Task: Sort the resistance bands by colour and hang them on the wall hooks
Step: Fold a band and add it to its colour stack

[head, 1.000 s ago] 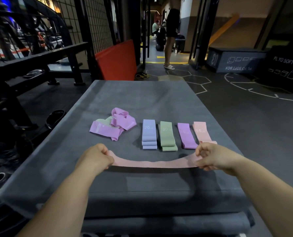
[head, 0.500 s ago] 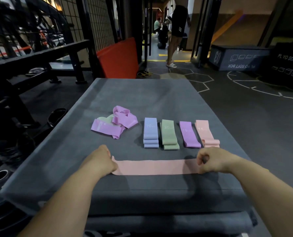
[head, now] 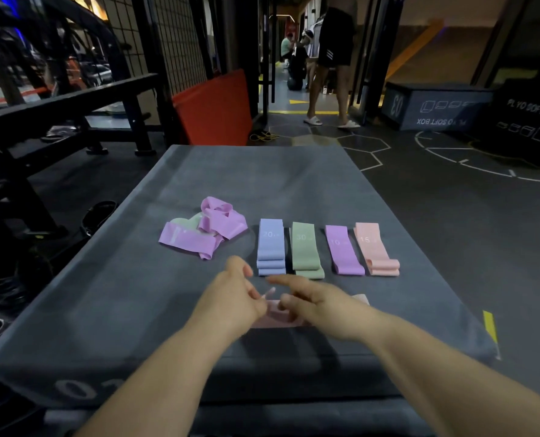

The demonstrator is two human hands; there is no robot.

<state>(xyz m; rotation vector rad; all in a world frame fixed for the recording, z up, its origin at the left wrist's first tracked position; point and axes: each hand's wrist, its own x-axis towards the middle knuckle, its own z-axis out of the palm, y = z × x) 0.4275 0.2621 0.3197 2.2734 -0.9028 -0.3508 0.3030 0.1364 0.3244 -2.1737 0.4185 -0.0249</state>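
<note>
Where the grey surface (head: pixel 104 310) gives way to the dark floor on the far left, a black metal rack (head: pixel 73 99) stands, and a red mat (head: pixel 215 111) leans upright beyond the surface's far edge. On the left part of the surface lies a loose heap of bands (head: pixel 196 238), mostly purple with a pale green one tucked under it. Nearer the camera and just right of the heap, the left hand (head: pixel 231 298) has its fingers curled round one end of the pink band (head: pixel 275 318), thumb raised. That band lies bunched low on the surface between the two hands, which are close together. Blur hides just how it is folded. Behind the hands runs a row of folded bands, side by side: a blue band (head: pixel 271 244) marked 20, a green band (head: pixel 305 247) marked 30, a purple band (head: pixel 342 250) marked 10 and a pink pile (head: pixel 372 247) marked 15. The right hand (head: pixel 319 301) grips the pink band with its lower fingers curled in, forefinger straight and pointing toward the left hand. A pale end of the band shows just past its knuckles. Farther back a person (head: pixel 335 58) in black shorts stands in a doorway, and a grey soft box (head: pixel 435 105) sits on the floor at right.
</note>
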